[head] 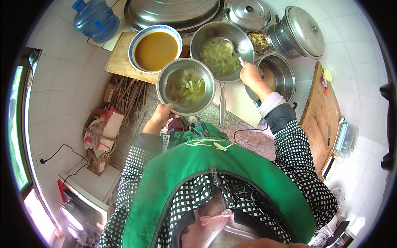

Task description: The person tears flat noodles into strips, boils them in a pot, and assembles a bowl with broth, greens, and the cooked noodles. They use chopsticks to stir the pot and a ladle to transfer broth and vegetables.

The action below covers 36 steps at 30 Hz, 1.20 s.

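My left hand [162, 117] grips the near rim of a steel bowl [211, 96], which holds leafy greens in broth [186, 88]. My right hand [250, 74] is closed around the pale handle of a ladle [227, 45], whose bowl lies in the greens and liquid of a long-handled steel pan [247, 37]. The pan stands just beyond the steel bowl, to its right, with its handle pointing towards me. Left of the pan, a blue-rimmed bowl [132, 52] of brown liquid sits on a wooden board [119, 57].
At right are a steel pot [290, 74] of cloudy liquid and a lidded steamer pot [305, 32]. A large metal lid [173, 14] lies at the back, near a blue water jug [96, 21]. Bundled sticks [128, 96] lie low at left. A knife [329, 135] rests on a wooden surface [319, 124].
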Available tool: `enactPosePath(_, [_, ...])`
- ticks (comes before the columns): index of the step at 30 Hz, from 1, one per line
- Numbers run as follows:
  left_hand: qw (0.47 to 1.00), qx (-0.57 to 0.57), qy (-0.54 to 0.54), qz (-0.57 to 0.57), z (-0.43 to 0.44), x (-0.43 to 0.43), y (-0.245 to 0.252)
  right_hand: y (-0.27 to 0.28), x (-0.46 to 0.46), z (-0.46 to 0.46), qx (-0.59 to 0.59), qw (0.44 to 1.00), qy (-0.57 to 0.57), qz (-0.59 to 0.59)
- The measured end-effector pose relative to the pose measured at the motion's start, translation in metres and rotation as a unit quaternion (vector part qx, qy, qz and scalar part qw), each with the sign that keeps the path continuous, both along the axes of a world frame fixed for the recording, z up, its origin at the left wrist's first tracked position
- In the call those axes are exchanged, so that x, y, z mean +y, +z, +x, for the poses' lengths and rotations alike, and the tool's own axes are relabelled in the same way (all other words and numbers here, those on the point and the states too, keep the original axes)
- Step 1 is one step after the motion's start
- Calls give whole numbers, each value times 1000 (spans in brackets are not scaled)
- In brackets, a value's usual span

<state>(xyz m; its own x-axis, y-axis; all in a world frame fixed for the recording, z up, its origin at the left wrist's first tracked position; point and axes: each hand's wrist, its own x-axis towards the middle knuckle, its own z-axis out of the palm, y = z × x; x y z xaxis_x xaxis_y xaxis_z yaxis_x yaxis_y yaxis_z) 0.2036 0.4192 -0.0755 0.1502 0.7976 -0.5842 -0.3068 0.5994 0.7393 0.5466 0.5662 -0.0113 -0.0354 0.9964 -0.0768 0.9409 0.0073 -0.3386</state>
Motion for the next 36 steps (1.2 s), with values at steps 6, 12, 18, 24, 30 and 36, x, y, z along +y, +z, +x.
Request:
enactPosePath(6, [1000,1,2,-10,-3,-2,2,16,-8,21,483,807,-233,-248])
enactPosePath(12, [1000,-10,4,4,-5,-2,6,38,-12,51,580,710,-231,-325])
enactPosePath(18, [1000,1,27,-10,-9,-8,5,87,-12,47,547,761,-185,-294])
enactPosePath(24, [999,2,49,-9,-14,-9,4,156,-38,37,513,815,-96,-253])
enactPosePath(30, [997,-9,79,0,-22,-13,5,180,-75,-3,462,855,-37,-233])
enactPosePath(36, [995,-47,85,-29,-27,-12,1,133,-101,-43,366,913,75,-166])
